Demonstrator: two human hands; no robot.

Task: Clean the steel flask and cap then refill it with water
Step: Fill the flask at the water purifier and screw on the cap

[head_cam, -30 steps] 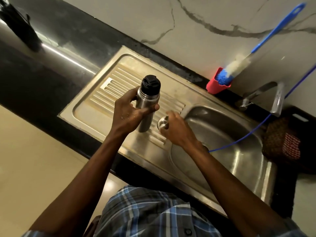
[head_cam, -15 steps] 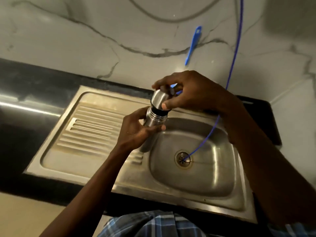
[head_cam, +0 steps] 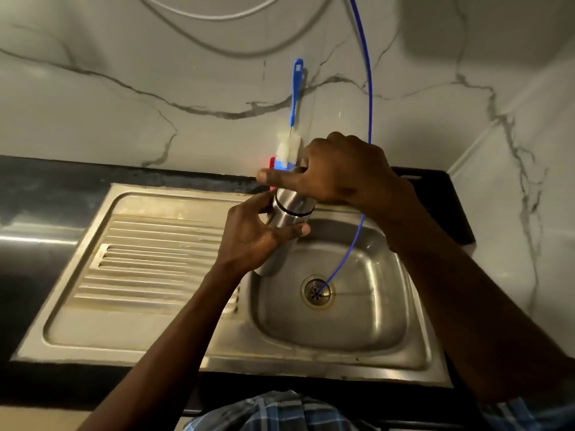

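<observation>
Now the steel flask (head_cam: 287,227) is held above the near-left edge of the sink basin (head_cam: 367,318), tilted with its top leaning away toward the wall. Its body is gripped by the left hand (head_cam: 253,236), whose fingers are curled round the far side while the thumb is pressed across the front; the grip is clamped on the flask. The steel cap (head_cam: 294,202) is seated on the top of the flask, a dark band being seen where the two meet. The cap is covered from above by the right hand (head_cam: 339,174), whose fingers are wrapped round its top with the thumb laid across the front, so this grip is clamped on the cap. The drain (head_cam: 317,293) is seen at the bottom of the basin, and a thin blue tube (head_cam: 368,88) is led down the marble wall, behind the right wrist, and into the drain. The ribbed draining board (head_cam: 155,262) lies to the left of the basin. Behind the hands, a bottle brush (head_cam: 294,98) with a blue handle and white bristles is stood upright against the wall in a red holder (head_cam: 272,162), most of which is hidden. The sink is set into a dark surface (head_cam: 46,188), and a checked shirt (head_cam: 273,412) is visible at the bottom edge
</observation>
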